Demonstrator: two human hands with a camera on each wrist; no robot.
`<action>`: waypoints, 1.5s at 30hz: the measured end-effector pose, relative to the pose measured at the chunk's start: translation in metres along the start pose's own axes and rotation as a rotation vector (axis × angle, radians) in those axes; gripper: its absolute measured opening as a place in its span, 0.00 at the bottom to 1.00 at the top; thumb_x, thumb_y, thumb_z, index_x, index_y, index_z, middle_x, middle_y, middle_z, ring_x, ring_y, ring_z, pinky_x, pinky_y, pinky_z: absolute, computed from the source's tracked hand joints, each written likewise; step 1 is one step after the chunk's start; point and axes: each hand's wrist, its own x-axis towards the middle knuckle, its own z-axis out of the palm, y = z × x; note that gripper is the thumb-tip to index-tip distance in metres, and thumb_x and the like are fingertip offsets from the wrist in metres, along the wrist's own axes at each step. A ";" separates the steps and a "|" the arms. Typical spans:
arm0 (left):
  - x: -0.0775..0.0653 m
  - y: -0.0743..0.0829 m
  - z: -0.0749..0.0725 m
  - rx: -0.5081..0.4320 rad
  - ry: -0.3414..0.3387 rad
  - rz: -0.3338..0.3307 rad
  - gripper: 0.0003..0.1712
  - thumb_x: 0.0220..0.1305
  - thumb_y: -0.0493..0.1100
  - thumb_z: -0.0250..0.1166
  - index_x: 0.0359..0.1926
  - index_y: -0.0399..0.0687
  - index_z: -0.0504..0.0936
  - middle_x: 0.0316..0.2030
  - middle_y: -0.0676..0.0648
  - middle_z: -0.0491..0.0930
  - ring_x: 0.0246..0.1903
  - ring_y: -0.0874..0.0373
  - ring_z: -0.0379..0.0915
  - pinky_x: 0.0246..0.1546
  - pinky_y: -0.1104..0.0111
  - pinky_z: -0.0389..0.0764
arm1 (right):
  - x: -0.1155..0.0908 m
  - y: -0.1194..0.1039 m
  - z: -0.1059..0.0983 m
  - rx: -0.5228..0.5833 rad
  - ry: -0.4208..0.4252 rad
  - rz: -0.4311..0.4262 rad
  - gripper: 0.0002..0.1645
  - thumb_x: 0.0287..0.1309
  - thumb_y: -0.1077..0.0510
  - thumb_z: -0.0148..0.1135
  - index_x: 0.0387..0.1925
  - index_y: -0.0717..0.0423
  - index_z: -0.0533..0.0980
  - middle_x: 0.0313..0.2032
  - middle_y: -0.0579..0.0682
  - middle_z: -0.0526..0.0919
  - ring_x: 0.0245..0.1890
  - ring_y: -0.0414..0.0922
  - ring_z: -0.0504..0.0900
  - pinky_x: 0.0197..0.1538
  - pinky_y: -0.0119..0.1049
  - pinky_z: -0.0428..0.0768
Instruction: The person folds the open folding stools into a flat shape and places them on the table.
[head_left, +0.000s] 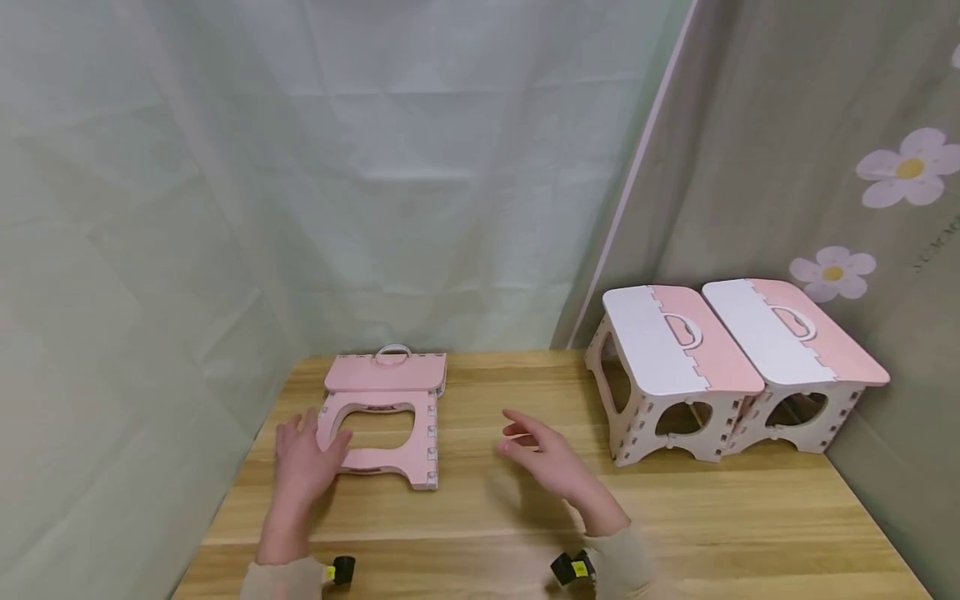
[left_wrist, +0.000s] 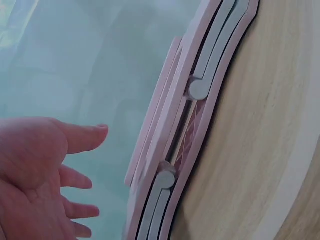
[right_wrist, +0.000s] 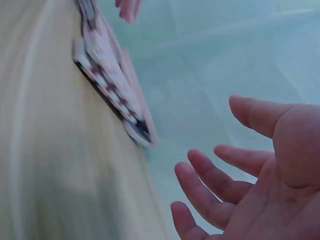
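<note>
A pink folding step stool point(head_left: 386, 374) lies folded flat on the left of the wooden table, its small carry handle point(head_left: 393, 350) at the far end. My left hand point(head_left: 303, 458) is over its left edge, thumb towards the leg opening. In the left wrist view, that hand point(left_wrist: 35, 170) shows spread fingers with nothing in them, beside the stool's hinged edge point(left_wrist: 187, 120). To the right of the folded stool, my right hand point(head_left: 551, 462) hovers above the table. Its fingers point(right_wrist: 210, 195) are loosely bent and hold nothing in the right wrist view.
Two unfolded stools with white and pink tops, a nearer one point(head_left: 652, 342) and a farther one point(head_left: 765, 333), stand side by side at the back right of the table point(head_left: 465, 533). Pale curtains point(head_left: 450, 167) hang behind and beside it.
</note>
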 end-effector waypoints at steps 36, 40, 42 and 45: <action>-0.011 0.108 0.068 -0.318 0.043 0.235 0.33 0.78 0.43 0.66 0.77 0.36 0.70 0.77 0.32 0.63 0.77 0.32 0.56 0.75 0.38 0.57 | -0.087 0.003 -0.178 -0.393 0.138 0.233 0.37 0.81 0.40 0.55 0.64 0.72 0.77 0.58 0.67 0.84 0.60 0.66 0.81 0.60 0.63 0.79; -0.012 0.117 0.075 -0.319 0.043 0.278 0.33 0.76 0.42 0.68 0.76 0.35 0.71 0.75 0.31 0.65 0.74 0.31 0.61 0.73 0.38 0.61 | -0.086 0.006 -0.178 -0.341 0.192 0.266 0.41 0.80 0.39 0.57 0.66 0.75 0.71 0.58 0.70 0.81 0.56 0.64 0.83 0.55 0.58 0.82; -0.013 0.120 0.077 -0.314 0.037 0.290 0.33 0.76 0.42 0.69 0.76 0.35 0.72 0.75 0.31 0.66 0.74 0.31 0.62 0.73 0.38 0.63 | -0.086 0.007 -0.178 -0.292 0.205 0.272 0.42 0.79 0.40 0.58 0.69 0.76 0.67 0.60 0.72 0.79 0.55 0.63 0.84 0.53 0.55 0.84; -0.013 0.120 0.078 -0.319 0.031 0.291 0.33 0.76 0.42 0.69 0.75 0.35 0.72 0.74 0.31 0.67 0.74 0.31 0.62 0.72 0.37 0.63 | -0.084 0.009 -0.176 -0.232 0.197 0.288 0.43 0.80 0.40 0.58 0.72 0.75 0.63 0.62 0.73 0.78 0.53 0.61 0.85 0.49 0.52 0.86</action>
